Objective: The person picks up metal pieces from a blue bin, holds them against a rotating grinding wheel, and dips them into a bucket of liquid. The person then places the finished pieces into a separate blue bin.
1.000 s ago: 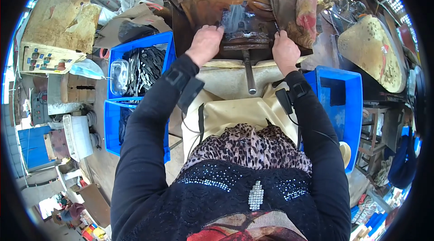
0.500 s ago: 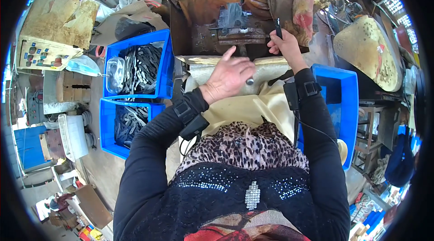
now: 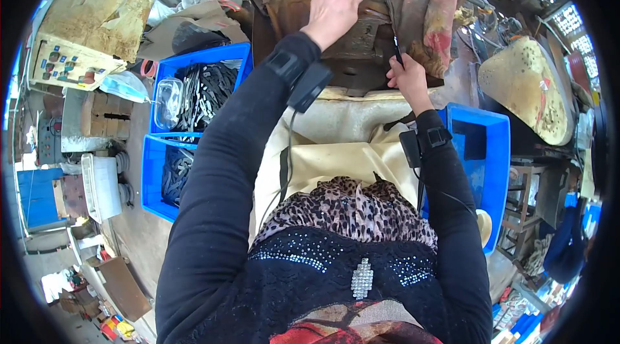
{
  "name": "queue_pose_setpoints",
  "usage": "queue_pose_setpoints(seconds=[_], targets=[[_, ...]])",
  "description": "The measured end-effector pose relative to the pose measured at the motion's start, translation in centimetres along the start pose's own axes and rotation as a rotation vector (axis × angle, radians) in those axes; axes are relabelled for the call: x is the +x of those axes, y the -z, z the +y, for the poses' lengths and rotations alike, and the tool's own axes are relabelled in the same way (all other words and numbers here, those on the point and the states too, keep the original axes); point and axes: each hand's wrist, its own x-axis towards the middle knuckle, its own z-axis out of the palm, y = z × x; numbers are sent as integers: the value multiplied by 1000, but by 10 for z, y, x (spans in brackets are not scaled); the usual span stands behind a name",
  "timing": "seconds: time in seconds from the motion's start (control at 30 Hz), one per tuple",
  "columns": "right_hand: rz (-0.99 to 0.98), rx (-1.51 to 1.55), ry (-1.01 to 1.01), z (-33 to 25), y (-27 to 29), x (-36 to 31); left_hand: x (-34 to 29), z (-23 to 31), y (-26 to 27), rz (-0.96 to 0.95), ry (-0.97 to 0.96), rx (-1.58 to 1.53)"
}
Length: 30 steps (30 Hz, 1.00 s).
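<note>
Head cam has both hands up near the top of the frame, in front of a rusty recess with a grubby cloth draped over it. Right hand is just right of centre, fingers curled closed around a slim dark tool. Tool sticks out above the fist, long axis running close to straight up the frame with the tip leaning a bit left, right along the edge of the cloth. Can't make out whether the tip actually touches anything. Left hand is higher up and off to the left, clearly apart from the tool, so the right is the nearer one by default. From the left fingers the tool lies down and to the right. Those fingers look loosely stretched toward the upper right, nothing visible in them, though I can't tell if the tips touch the stuff behind. Around them: a blue bin of dark strips left of centre, another blue bin on the right.
</note>
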Motion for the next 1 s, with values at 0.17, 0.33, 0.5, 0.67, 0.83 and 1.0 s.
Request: queue_pose_setpoints(seconds=[0.17, 0.33, 0.5, 0.67, 0.83, 1.0], targets=[[23, -216, 42, 1, 0, -2, 39, -13, -14, 1, 125, -79], [12, -363, 32, 4, -5, -2, 61, -45, -39, -109, 279, 75], [3, -376, 10, 4, -8, -3, 59, -46, -36, -152, 331, 103], [13, -193, 30, 23, -9, 1, 24, -20, -12, -87, 376, 76], [49, -343, 73, 28, -5, 4, -27, -28, 39, -419, 442, -6], [35, -465, 109, 13, -6, 2, -140, -94, 135, -309, 698, -592]])
